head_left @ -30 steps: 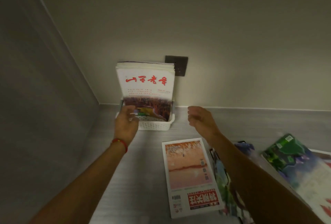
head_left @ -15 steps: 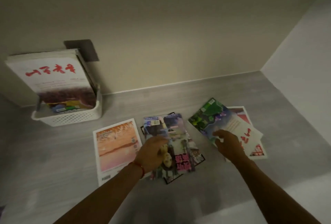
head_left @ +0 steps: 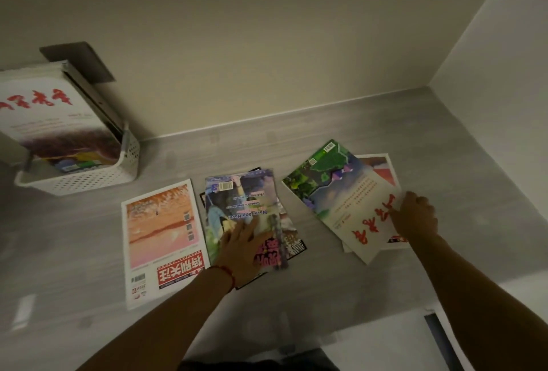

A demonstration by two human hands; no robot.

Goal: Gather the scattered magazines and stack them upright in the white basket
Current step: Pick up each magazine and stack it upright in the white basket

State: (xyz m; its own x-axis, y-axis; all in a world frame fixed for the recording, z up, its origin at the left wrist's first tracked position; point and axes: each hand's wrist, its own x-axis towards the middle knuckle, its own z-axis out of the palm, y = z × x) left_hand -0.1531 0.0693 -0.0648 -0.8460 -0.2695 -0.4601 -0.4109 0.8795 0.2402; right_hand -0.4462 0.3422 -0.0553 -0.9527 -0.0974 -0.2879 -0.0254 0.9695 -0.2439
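Observation:
A white basket [head_left: 98, 182] stands at the far left with several magazines [head_left: 50, 115] upright in it, leaning back on the wall. Flat on the grey surface lie an orange-pink magazine [head_left: 160, 231], a blue-purple magazine [head_left: 243, 201] on top of a black-edged one [head_left: 298, 247], and a green and white magazine [head_left: 335, 195] over a white and red one [head_left: 382, 169]. My left hand [head_left: 243, 249] lies flat on the blue-purple magazine, fingers spread. My right hand [head_left: 415, 216] has its fingers curled on the right edge of the green and white magazine.
A dark wall plate [head_left: 80, 62] sits behind the basket. Walls close the back and the right side, meeting in a corner at the upper right. A pale sheet or ledge [head_left: 385, 341] lies at the lower right near me.
My view swung right from the basket to the loose magazines. My left hand left the basket and came down on the blue-purple magazine. My right hand reached out to the green and white magazine's edge.

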